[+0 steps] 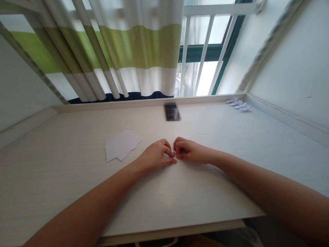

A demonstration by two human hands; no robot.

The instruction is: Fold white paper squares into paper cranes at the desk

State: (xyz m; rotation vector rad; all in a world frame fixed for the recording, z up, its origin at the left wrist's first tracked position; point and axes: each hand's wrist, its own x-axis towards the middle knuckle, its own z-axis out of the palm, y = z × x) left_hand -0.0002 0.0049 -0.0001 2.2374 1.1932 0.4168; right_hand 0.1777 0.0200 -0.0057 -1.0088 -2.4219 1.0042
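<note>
My left hand [160, 154] and my right hand [189, 150] meet over the middle of the desk, fingertips almost touching. Both are closed in a pinch. Between them is a small piece of white paper [166, 155], mostly covered by the fingers, so its shape does not show. A ring sits on a finger of the left hand. To the left of that hand lie a few loose white paper sheets [122, 144], overlapping at angles.
Several small folded white paper figures [240, 104] sit in the back right corner of the white desk [159, 202]. A dark, pixelated object [171, 112] stands near the back ledge. Behind it hang a curtain [138, 48] and white window bars [203, 51].
</note>
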